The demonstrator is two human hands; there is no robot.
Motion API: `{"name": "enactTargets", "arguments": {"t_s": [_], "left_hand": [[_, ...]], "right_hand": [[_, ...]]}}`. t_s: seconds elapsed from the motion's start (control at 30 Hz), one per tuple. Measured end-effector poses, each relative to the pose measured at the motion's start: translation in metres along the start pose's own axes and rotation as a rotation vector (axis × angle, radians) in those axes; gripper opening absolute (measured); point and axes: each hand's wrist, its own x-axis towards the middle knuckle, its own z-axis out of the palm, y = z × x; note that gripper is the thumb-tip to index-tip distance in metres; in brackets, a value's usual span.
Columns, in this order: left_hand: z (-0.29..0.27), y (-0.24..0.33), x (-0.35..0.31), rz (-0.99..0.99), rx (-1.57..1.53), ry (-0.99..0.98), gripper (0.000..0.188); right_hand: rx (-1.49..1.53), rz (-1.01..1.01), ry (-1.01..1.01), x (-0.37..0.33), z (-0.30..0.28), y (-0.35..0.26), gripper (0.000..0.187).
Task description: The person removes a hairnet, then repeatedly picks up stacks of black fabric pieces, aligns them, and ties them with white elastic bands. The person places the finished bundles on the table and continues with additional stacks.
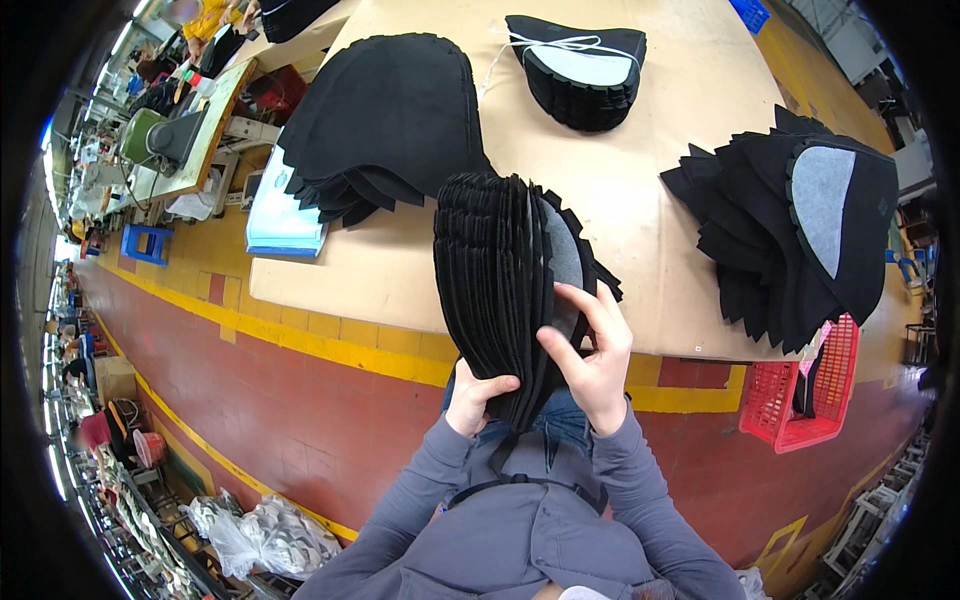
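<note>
Black fabric-like pieces make up the thick stack [485, 290] that stands on end before the person's chest, at the near edge of the tan table [635, 240]. The left hand [478, 397] grasps its lower end, thumb across the side, the other fingers mostly hidden. The right hand [597, 355] works at the right face, thumb and forefinger parted near the grey patch [565, 252]; whether they pinch a single piece I cannot tell. Handling this well would seem to call for a firm left grip low down, so the layers stay level, and a light right touch that parts one edge at a time without bending the notched rims. Too loose a hold could let the layers slip into a fan, like the splayed pile [745, 240] at the right of the table.
</note>
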Motion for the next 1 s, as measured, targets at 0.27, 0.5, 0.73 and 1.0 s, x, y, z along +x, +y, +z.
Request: {"name": "enactTargets", "arguments": {"t_s": [0.27, 0.5, 0.73, 1.0], "left_hand": [[-0.010, -0.010, 0.003, 0.030, 0.023, -0.014, 0.058], [-0.014, -0.015, 0.004, 0.054, 0.036, -0.019, 0.061], [-0.014, -0.018, 0.004, 0.072, 0.032, -0.027, 0.066], [-0.021, -0.026, 0.005, 0.115, 0.056, -0.039, 0.070]], "right_hand": [[-0.199, -0.177, 0.122, -0.002, 0.011, 0.014, 0.043], [-0.304, -0.135, 0.168, 0.004, 0.010, -0.005, 0.051], [-0.409, -0.162, 0.053, 0.003, 0.001, -0.009, 0.036], [-0.290, -0.200, 0.259, 0.004, 0.010, -0.003, 0.038]]}}
